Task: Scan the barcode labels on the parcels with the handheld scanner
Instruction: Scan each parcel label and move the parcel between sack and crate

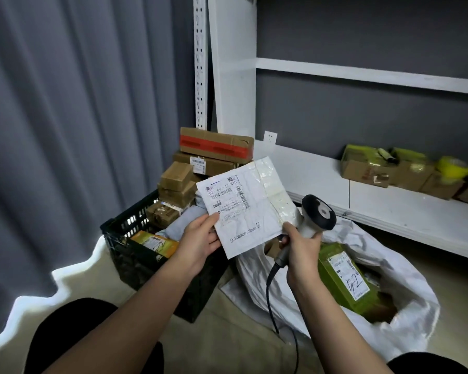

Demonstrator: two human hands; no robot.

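My left hand (200, 240) pinches the lower left edge of a flat white mailer parcel (257, 211), held up with its barcode label (224, 197) facing me. My right hand (301, 248) grips the handle of a grey handheld scanner (318, 215), whose round black head sits just right of the parcel. The scanner's cable (274, 300) hangs down between my arms. A green parcel (345, 279) with a white label lies in an open white sack (405, 314) below my right hand.
A black plastic crate (135, 255) at left holds several cardboard boxes, with more stacked behind, topped by a box with red tape (216, 144). White shelving (389, 198) at right carries several cartons. A grey curtain (79, 130) hangs at left. My knees show at the bottom.
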